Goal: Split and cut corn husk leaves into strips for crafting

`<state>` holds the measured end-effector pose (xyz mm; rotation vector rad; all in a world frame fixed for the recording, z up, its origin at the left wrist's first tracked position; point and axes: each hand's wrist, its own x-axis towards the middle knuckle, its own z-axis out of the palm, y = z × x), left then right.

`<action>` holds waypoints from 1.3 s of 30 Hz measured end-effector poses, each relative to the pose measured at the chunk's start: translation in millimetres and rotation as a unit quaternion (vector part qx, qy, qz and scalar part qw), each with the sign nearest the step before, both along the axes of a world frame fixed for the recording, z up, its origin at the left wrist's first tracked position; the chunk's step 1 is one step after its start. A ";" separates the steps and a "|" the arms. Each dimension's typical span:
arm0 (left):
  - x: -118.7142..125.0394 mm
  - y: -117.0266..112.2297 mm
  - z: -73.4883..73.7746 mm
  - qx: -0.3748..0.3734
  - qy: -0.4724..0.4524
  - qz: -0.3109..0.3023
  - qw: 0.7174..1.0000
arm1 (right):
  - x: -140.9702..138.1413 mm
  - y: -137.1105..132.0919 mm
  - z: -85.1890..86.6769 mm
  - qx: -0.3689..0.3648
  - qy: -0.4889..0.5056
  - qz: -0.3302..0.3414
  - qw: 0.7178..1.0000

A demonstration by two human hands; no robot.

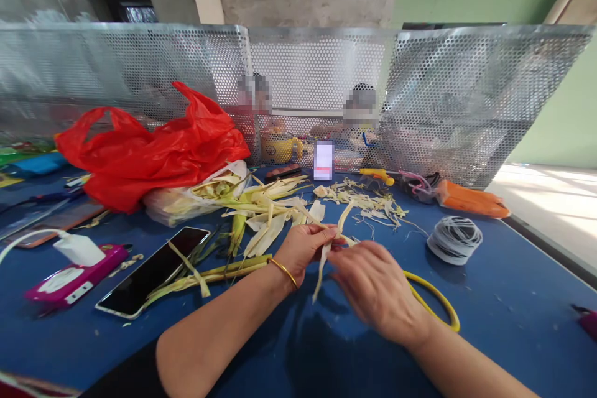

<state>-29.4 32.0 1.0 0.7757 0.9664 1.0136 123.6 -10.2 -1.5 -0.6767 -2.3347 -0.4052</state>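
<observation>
My left hand point(305, 247) pinches a pale strip of dried corn husk point(320, 273) between thumb and fingers, its lower end hanging over the table. Close beside it on the right is my right hand point(373, 283), smeared by motion, its fingers bent toward the strip; whether they grip it I cannot tell. More corn husks point(268, 230) lie loose just beyond my left hand. Under my right wrist curves part of a yellow ring point(438, 300). Husk scraps point(368, 199) are scattered farther back.
A red plastic bag point(158, 149) stands at the back left. Nearer are a dark phone point(158, 270) and a purple power strip point(77, 277). A grey ball of yarn point(454, 240) and an orange packet point(473, 199) lie right. Perforated metal screens point(321, 65) close the back, people behind them.
</observation>
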 end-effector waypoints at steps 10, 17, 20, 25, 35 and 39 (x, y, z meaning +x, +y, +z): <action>-0.8 -1.4 1.6 0.027 0.040 -0.026 0.998 | 7.7 13.2 -2.7 -0.149 0.029 -0.186 0.971; -3.1 1.0 -0.1 0.084 0.121 -0.024 0.989 | 12.0 12.7 8.0 -0.265 0.101 -0.183 0.941; -4.3 -0.7 5.4 0.063 0.109 -0.041 0.991 | 17.5 18.7 14.0 -0.392 0.182 -0.164 0.887; -3.4 -4.2 4.7 0.053 0.093 -0.103 0.989 | 17.6 26.1 12.5 -0.562 0.351 -0.085 0.744; 0.0 -8.9 -3.1 0.102 0.132 -0.179 0.970 | 10.5 26.8 -1.8 -0.548 0.483 -0.089 0.677; -0.1 -9.4 -1.3 0.099 0.152 -0.191 0.965 | 9.6 27.3 -3.1 -0.501 0.497 -0.118 0.699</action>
